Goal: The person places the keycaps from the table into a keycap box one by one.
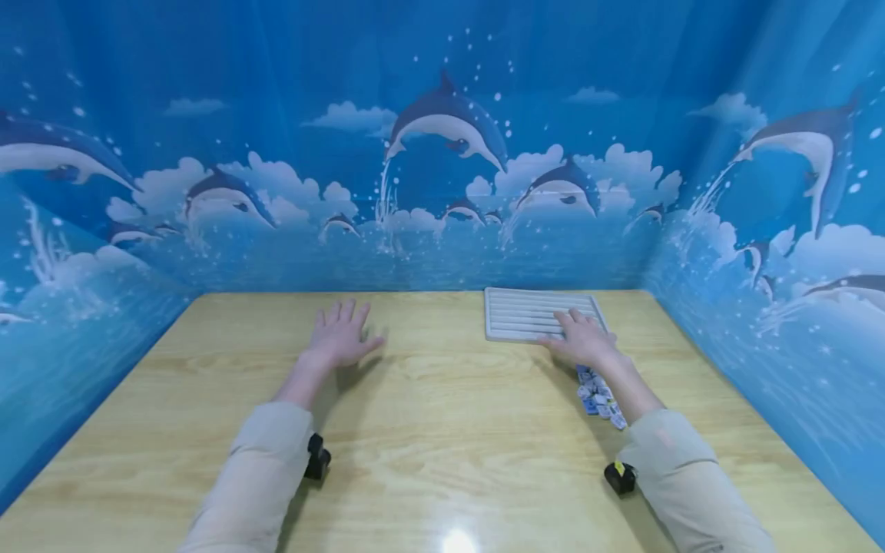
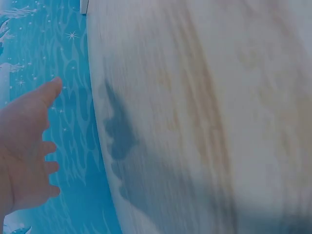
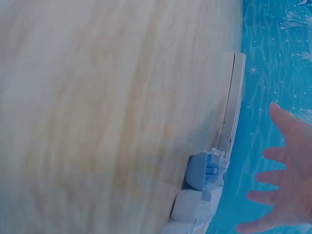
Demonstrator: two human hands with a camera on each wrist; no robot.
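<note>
My left hand (image 1: 339,338) hovers over the left half of the table with fingers spread, holding nothing; its shadow falls on the wood beside it. Also spread and holding nothing, my right hand (image 1: 582,338) overlaps the near right corner of a light grey ribbed tray (image 1: 512,315) in the head view. A cluster of small white and blue plastic pieces (image 1: 600,399) lies beneath the right forearm, just on the near side of the tray. The right wrist view shows several of these blue and white pieces (image 3: 197,170) close up, with the tray's edge (image 3: 234,97) behind them.
The pale wooden table (image 1: 442,430) reaches back to a blue curtain (image 1: 429,253) printed with dolphins, which also closes off both sides. Small black devices sit at the left wrist (image 1: 316,458) and the right wrist (image 1: 620,478).
</note>
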